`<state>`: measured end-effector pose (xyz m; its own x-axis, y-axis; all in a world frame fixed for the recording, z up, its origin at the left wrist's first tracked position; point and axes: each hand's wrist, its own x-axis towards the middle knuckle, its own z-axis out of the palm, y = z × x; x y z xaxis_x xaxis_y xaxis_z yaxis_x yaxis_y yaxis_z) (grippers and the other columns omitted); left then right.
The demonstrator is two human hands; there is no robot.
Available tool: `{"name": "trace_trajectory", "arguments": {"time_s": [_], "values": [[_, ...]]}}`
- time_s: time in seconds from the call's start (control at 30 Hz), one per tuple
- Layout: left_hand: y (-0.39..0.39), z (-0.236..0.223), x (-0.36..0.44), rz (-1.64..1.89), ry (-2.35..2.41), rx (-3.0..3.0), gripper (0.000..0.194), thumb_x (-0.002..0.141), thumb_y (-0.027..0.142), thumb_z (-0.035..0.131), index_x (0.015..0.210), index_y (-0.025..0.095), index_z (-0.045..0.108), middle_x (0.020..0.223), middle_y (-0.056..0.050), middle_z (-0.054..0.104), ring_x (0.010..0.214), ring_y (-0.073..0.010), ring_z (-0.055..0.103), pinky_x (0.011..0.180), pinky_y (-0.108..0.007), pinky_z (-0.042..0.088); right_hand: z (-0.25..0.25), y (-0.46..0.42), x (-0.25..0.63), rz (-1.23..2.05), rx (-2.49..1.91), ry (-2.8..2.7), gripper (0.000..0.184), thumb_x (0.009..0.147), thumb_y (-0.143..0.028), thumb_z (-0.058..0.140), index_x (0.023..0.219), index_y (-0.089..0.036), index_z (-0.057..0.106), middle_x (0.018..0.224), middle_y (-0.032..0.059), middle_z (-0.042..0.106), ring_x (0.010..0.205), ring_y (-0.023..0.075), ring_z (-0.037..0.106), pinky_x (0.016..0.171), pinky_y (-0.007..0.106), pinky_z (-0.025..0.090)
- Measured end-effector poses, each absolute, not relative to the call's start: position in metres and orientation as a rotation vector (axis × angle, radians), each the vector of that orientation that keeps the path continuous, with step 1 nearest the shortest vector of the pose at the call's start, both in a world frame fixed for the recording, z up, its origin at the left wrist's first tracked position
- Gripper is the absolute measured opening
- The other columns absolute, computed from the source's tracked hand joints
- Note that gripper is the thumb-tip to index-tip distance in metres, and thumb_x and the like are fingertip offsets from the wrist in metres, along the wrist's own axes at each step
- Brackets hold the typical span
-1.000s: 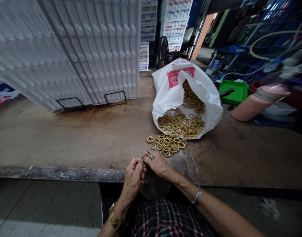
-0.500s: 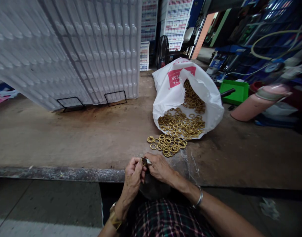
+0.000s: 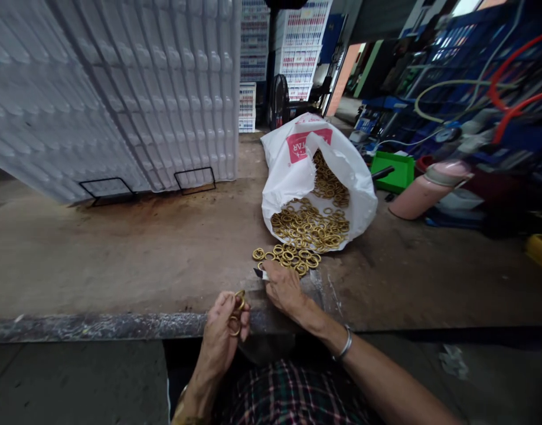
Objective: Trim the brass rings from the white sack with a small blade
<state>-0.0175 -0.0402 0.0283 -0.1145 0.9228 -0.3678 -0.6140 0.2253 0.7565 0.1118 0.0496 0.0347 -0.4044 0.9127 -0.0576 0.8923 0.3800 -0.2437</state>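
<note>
My left hand (image 3: 224, 323) is closed around several brass-coloured rings (image 3: 234, 324), one pinched upright at the fingertips. It is just over the table's front edge. My right hand (image 3: 286, 290) grips a small blade (image 3: 258, 273), its dark tip pointing left and a white part showing at the fingers. The right fingers reach the near side of a small pile of loose rings (image 3: 289, 255); whether they touch a ring is hidden. Behind the pile, a white sack (image 3: 282, 177) lies on its side, its mouth facing me and many more rings inside.
Tall ribbed clear plastic trays (image 3: 178, 94) stand at the left in black wire holders (image 3: 195, 182). Right of the sack are a green tray (image 3: 397, 171) and a pink bottle (image 3: 424, 192). Stacked crates (image 3: 297, 53) stand behind the wooden table (image 3: 120, 260).
My hands have parted. The right one has moved forward to the pile with the blade, while the left has drawn back slightly and turned, showing its rings. The view has shifted right.
</note>
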Motion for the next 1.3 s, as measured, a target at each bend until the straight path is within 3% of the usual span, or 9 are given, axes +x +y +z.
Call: {"name": "trace_trajectory", "arguments": {"time_s": [0.17,0.4,0.6,0.77,0.9,1.03,1.3], "values": [[-0.036,0.032,-0.021,1.391,0.975,0.229,0.031,0.064,0.036,0.073,0.069,0.013,0.052,0.077,-0.007,0.063,0.059,-0.0097,0.053,0.040,-0.016,0.035,0.030,0.055,0.111,0.243,-1.730,-2.551,0.024,0.084,-0.018,0.040,0.106,-0.019,0.051,0.099,0.0098,0.059,0.079,0.0220,0.060,0.065,0.031,0.039],[-0.036,0.027,-0.028,1.319,0.878,0.065,0.022,0.063,0.029,0.072,0.074,0.016,0.057,0.066,-0.001,0.059,0.052,-0.0094,0.051,0.038,-0.016,0.034,0.029,0.057,0.107,0.251,-1.741,-2.607,0.027,0.084,-0.012,0.038,0.106,-0.019,0.050,0.103,0.0114,0.054,0.080,0.0210,0.059,0.065,0.032,0.043],[-0.033,0.024,-0.033,1.294,0.841,-0.032,0.020,0.064,0.023,0.071,0.058,0.013,0.055,0.070,-0.004,0.059,0.058,-0.0108,0.053,0.040,-0.016,0.037,0.023,0.043,0.104,0.271,-1.619,-2.601,0.027,0.081,-0.017,0.041,0.106,-0.020,0.049,0.105,0.0089,0.052,0.077,0.0207,0.057,0.062,0.032,0.043],[-0.031,0.025,-0.033,1.339,0.981,0.023,0.016,0.059,0.016,0.073,0.067,0.012,0.060,0.074,-0.005,0.061,0.065,-0.0140,0.058,0.042,-0.017,0.041,0.017,0.033,0.102,0.329,-1.473,-2.612,0.029,0.074,-0.019,0.049,0.103,-0.017,0.050,0.101,0.0089,0.053,0.082,0.0208,0.054,0.067,0.031,0.042],[-0.031,0.025,-0.038,1.365,0.989,0.114,0.026,0.055,0.022,0.078,0.072,0.013,0.060,0.070,0.000,0.058,0.061,-0.0103,0.056,0.041,-0.015,0.039,0.017,0.035,0.104,0.452,-1.386,-2.548,0.023,0.075,-0.019,0.049,0.098,-0.017,0.052,0.099,0.0080,0.056,0.083,0.0190,0.054,0.068,0.028,0.040],[-0.028,0.025,-0.037,1.415,1.054,0.268,0.032,0.058,0.033,0.077,0.074,0.014,0.057,0.056,0.006,0.046,0.046,-0.0042,0.043,0.036,-0.013,0.030,0.012,0.041,0.106,0.554,-1.322,-2.400,0.015,0.078,-0.017,0.047,0.091,-0.017,0.053,0.086,0.0054,0.059,0.078,0.0161,0.054,0.067,0.025,0.036],[-0.021,0.016,-0.028,1.309,1.489,0.677,0.039,0.067,0.048,0.062,0.088,0.016,0.055,0.050,0.007,0.045,0.038,-0.0054,0.037,0.034,-0.015,0.027,0.005,0.053,0.109,0.774,-1.394,-2.173,0.012,0.074,-0.013,0.050,0.084,-0.017,0.056,0.068,0.0003,0.057,0.063,0.0124,0.051,0.058,0.022,0.030]]}}
